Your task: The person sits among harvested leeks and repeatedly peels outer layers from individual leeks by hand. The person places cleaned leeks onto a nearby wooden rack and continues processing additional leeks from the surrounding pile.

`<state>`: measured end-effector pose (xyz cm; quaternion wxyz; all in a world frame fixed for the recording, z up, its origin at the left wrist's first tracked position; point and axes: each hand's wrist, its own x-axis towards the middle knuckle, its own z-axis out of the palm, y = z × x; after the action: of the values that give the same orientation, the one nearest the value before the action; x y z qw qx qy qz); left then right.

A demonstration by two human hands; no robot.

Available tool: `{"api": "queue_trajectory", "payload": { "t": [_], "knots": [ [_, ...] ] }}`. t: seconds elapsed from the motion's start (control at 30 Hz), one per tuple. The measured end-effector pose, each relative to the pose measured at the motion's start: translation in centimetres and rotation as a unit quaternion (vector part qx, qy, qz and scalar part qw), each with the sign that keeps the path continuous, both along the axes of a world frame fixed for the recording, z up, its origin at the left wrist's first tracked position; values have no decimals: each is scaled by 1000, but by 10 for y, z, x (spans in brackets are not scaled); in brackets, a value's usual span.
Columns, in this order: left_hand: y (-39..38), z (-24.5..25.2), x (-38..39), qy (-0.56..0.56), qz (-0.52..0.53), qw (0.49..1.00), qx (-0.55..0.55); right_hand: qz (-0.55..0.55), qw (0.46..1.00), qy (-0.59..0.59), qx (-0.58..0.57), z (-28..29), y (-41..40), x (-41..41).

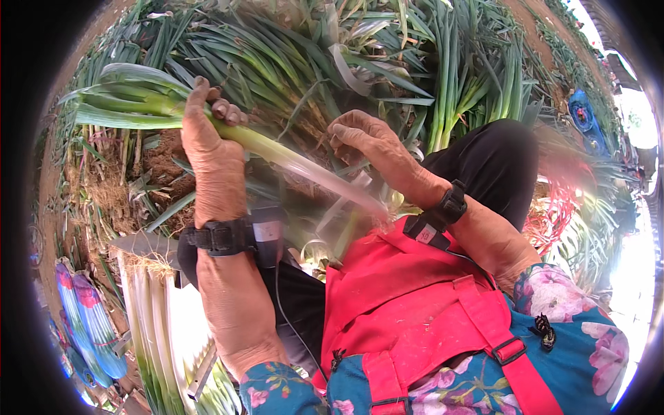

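Observation:
My left hand (212,119) is closed around a large scallion or leek (306,168) at the base of its green leaves. The pale shaft slants down to the right, and its root end lies blurred against the red apron (415,290). Right of the shaft, my right hand (371,145) hovers with fingers curled and thumb bent inward. Whether anything is pinched in it is hidden by the fingers and blur. Loose peeled leaf strips (347,70) lie among the unpeeled stalks (249,62) before me.
At lower left, cleaned white stalks (150,316) rest in a metal-edged stand (202,371). Blue-wrapped bundles (96,327) lie further left. Tangled red twine (552,215) sits beyond my right knee (493,161). Green stalks (446,67) stretch across the far side, with bare soil (166,161) at left.

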<state>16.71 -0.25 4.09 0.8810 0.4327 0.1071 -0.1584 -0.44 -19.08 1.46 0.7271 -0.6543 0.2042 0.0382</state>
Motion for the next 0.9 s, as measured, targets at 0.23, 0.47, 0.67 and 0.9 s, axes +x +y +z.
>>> {"api": "queue_trajectory", "payload": {
  "t": [0.23,0.47,0.67,0.9],
  "knots": [
    [-23,-3,-22,23,-68,997,-23,128,983,-70,-112,5,21,-2],
    [-32,-15,-27,37,-104,994,-15,116,888,-216,-390,0,26,2],
    [-33,-14,-30,37,-124,992,-6,104,875,-219,-419,-2,24,1],
    [-35,-24,-28,37,-125,992,-1,111,967,-100,-206,7,15,3]
  ]
}}
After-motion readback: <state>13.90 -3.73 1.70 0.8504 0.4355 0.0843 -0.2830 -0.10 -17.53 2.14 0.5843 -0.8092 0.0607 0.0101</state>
